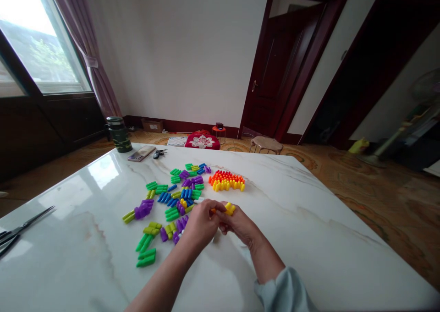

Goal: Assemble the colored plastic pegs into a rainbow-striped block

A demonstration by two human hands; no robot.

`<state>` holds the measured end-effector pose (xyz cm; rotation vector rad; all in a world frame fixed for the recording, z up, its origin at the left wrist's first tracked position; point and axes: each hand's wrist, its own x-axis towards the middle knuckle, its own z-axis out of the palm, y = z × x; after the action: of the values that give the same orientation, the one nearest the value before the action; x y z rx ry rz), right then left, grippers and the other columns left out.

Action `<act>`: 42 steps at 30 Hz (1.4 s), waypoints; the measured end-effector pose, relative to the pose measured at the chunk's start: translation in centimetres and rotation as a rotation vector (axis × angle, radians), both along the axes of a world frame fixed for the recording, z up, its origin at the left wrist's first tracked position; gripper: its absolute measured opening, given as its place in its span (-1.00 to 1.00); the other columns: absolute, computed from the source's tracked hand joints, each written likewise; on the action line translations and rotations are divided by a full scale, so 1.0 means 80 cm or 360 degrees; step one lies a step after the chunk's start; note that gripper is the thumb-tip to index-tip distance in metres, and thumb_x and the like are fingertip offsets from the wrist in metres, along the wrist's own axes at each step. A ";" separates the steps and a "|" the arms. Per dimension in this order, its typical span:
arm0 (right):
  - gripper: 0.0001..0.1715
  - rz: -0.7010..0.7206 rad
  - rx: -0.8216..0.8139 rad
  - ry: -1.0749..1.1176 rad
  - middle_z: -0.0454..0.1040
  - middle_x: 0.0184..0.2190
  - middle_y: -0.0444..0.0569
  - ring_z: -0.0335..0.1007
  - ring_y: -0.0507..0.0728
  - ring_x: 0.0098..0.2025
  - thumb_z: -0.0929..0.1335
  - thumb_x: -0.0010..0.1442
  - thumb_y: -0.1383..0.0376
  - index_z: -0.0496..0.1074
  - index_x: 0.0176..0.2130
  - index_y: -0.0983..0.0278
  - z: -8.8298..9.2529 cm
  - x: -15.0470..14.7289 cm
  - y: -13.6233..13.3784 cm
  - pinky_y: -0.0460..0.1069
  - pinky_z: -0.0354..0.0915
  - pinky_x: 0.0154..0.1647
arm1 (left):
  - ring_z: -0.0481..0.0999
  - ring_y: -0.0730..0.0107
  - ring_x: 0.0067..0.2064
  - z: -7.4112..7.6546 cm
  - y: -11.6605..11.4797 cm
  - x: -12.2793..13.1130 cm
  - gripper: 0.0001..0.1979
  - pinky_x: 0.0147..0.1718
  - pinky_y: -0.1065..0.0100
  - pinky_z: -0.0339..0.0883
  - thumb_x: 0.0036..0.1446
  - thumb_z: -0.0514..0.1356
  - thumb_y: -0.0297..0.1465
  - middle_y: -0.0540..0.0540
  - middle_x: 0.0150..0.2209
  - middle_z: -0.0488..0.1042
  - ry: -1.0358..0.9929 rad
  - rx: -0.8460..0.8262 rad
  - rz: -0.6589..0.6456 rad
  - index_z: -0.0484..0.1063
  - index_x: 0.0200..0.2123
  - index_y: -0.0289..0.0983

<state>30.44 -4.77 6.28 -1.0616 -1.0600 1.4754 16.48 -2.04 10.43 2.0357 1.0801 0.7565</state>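
Low over the white marble-patterned table, my two hands meet with their fingertips together. My right hand is closed around several yellow bullet-shaped toy blocks, whose rounded ends stick up above the fingers. My left hand pinches at a small orange block, mostly hidden by the fingers. Just beyond the hands stands a tight group of upright red, orange and yellow blocks. To the left lie scattered clusters of green blocks, purple blocks and blue blocks.
Scissors lie at the table's left edge. A camouflage flask, a phone and keys are at the far left corner. Behind the table stand a round stool and a red cushion with a white flower.
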 end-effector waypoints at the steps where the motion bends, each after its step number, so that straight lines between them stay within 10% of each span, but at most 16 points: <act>1: -0.46 0.0004 0.0012 -0.0047 0.28 -0.62 -0.25 0.13 -0.09 -0.64 0.48 -0.09 -0.04 0.36 -0.30 0.30 0.001 0.001 0.000 -0.14 0.08 -0.61 | 0.51 0.43 -0.31 0.001 -0.002 0.000 -0.64 -0.26 0.43 0.35 -0.06 0.03 -0.63 -0.04 -0.30 0.54 0.0036 -0.0017 -0.0006 0.53 -0.28 -0.25; 15: -0.79 -0.0052 0.0112 -0.0455 0.32 -0.63 -0.21 0.22 -0.03 -0.60 0.33 -0.04 0.31 0.45 -0.33 0.32 -0.007 -0.013 -0.002 -0.13 0.15 -0.61 | 0.52 0.24 -0.22 0.004 -0.011 0.008 -0.77 -0.26 0.35 0.27 0.07 0.17 -0.26 -0.07 -0.28 0.54 0.0479 0.0090 0.0152 0.44 -0.19 -0.18; 25: -0.62 0.0073 0.0026 -0.0217 0.38 -0.55 -0.18 0.05 -0.09 -0.56 0.51 -0.18 0.16 0.50 -0.35 0.33 0.007 0.001 -0.005 -0.13 -0.05 -0.57 | 0.48 0.41 -0.46 0.011 -0.004 -0.002 -0.72 -0.43 0.44 0.27 0.10 0.13 -0.17 -0.03 -0.42 0.56 -0.0033 0.0120 0.0297 0.52 -0.37 -0.23; 35: -0.48 -0.1122 0.0165 -0.0417 0.42 -0.40 -0.11 0.18 0.02 -0.38 0.49 -0.17 0.03 0.51 -0.27 0.33 -0.026 0.053 0.018 -0.06 0.16 -0.32 | 0.51 0.38 -0.49 0.030 0.015 -0.039 -0.60 -0.48 0.42 0.41 0.01 0.21 -0.06 -0.08 -0.47 0.56 -0.0619 -0.0164 0.0423 0.47 -0.38 -0.32; 42: -0.49 -0.1324 0.0248 -0.0323 0.47 -0.39 -0.07 0.32 0.08 -0.34 0.46 -0.12 -0.01 0.46 -0.30 0.33 -0.040 0.060 0.023 -0.05 0.26 -0.31 | 0.52 0.35 -0.47 0.032 0.015 -0.046 -0.57 -0.47 0.41 0.43 -0.02 0.21 -0.02 -0.08 -0.49 0.55 -0.0630 -0.0181 0.0427 0.47 -0.39 -0.32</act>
<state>35.26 -2.94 3.09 -1.3356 -0.7057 0.6189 12.76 -0.88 12.99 1.5742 1.1410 1.1503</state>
